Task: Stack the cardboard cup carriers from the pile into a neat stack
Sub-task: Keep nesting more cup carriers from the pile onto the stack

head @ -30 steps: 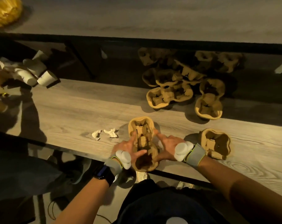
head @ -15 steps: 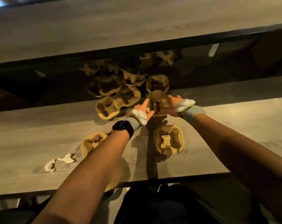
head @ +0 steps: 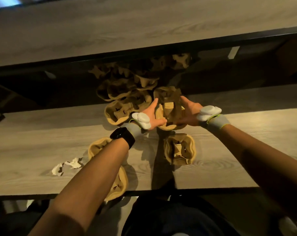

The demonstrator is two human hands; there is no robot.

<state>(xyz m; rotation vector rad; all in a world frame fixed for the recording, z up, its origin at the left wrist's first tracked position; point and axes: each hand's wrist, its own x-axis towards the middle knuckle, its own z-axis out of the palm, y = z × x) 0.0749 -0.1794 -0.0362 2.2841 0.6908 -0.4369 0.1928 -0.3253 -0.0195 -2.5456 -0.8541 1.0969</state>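
Both palms pressed to one cup carrier (head: 170, 111) at the near edge of the pile (head: 127, 92), left hand (head: 152, 116) and right hand (head: 189, 114) on opposite flanks, fingers spread, its long axis running straight away between them, equally near each.

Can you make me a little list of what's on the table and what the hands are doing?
left hand: gripping the left side of a carrier
right hand: gripping its right side
held carrier: at the near edge of the pile
pile: loose carriers, far side of the table
single carrier: near the person, untouched
stack: under the left arm
paper scraps: white, left
table: wood
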